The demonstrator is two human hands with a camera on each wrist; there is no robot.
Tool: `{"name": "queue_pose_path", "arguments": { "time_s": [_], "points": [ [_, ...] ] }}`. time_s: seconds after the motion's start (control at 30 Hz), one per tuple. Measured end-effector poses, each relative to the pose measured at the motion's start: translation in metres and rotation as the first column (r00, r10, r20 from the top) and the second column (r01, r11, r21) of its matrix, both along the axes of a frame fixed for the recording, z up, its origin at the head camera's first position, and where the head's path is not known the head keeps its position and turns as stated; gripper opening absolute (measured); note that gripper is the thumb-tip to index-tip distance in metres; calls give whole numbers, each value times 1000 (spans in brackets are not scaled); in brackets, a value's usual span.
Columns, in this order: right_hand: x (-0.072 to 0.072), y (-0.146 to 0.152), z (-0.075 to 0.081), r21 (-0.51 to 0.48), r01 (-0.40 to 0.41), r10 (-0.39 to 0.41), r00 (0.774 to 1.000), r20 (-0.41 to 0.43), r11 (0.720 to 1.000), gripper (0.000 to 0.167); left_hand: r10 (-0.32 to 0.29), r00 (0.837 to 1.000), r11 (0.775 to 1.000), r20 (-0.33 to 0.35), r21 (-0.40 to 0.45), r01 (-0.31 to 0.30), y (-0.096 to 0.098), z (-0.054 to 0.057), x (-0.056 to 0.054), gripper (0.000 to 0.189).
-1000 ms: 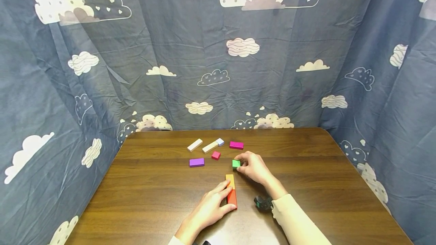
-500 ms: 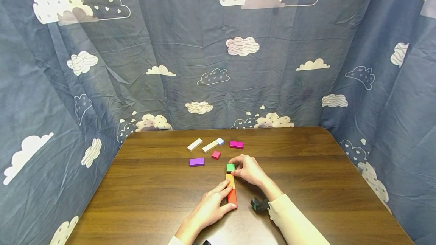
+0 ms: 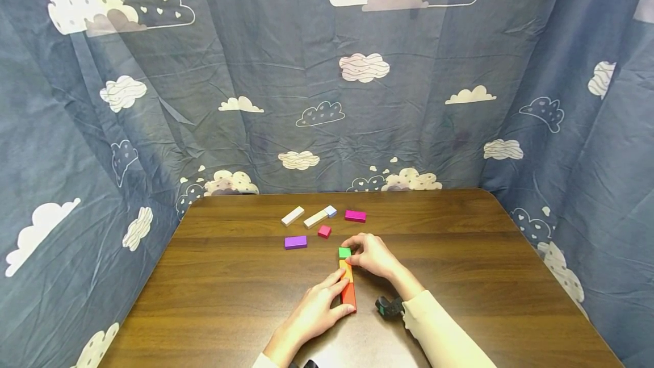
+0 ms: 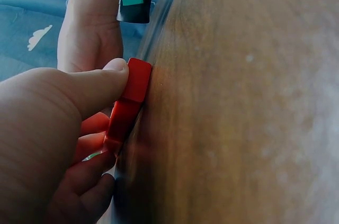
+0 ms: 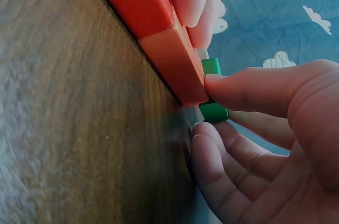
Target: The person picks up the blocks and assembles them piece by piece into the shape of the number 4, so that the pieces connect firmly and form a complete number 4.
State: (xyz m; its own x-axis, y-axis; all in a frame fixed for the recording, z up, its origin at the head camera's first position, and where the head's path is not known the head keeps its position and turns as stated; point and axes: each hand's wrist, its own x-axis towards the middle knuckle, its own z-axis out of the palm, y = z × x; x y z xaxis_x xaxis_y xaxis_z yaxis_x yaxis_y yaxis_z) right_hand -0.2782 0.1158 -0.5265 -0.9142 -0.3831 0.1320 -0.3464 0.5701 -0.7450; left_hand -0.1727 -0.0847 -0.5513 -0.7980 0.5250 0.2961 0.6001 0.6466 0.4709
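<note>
Where the hands meet: three blocks lie in line on the table [image 3: 214,294], running roughly from 6 to 12 o'clock, with the red block [image 3: 349,297] nearest, the orange block [image 5: 177,68] in the middle and the green block [image 3: 344,253] farthest.
Left hand [image 3: 317,309]: at 8 o'clock of the line, thumb against the red block's near end, bent fingers along the orange block, gripping the pair.
Right hand [image 3: 373,257]: at 3 o'clock of the green block, pinching it between thumb and finger.
Join: the green block sits at the orange block's 12 o'clock end; a thumb tip covers part, so I cannot tell whether the faces fully touch.
Black device [image 3: 389,306]: by the right wrist, at 5 o'clock from that hand.
Loose blocks, seen from green: purple block [image 3: 296,242] just past 9; white block [image 3: 293,216] at 10; crimson cube [image 3: 324,231] between 10 and 11; cream block [image 3: 315,219] farther that way, its far end at the pale blue cube [image 3: 331,211], near 11; magenta block [image 3: 355,216] between 12 and 1.
Curtain [image 3: 286,61]: cloud-printed, beyond the table at 12 o'clock.
</note>
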Motion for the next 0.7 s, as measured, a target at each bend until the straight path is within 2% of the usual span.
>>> {"name": "queue_pose_path", "arguments": {
  "time_s": [0.17, 0.5, 0.7],
  "points": [
    [0, 0, 1, 15, -1, 1, 1000, 5, 1000, 30, 5, 1000, 1000, 8, 0, -5, 0, 0, 0, 62],
    [-1, 0, -3, 65, -6, 11, 997, -73, 998, 25, 11, 999, 1000, 38, -2, -11, 0, 0, -1, 62],
    [-2, 1, -4, 66, -13, 18, 996, -83, 998, 25, 12, 999, 1000, 40, -6, -12, 0, 0, -1, 62]
  ]
}}
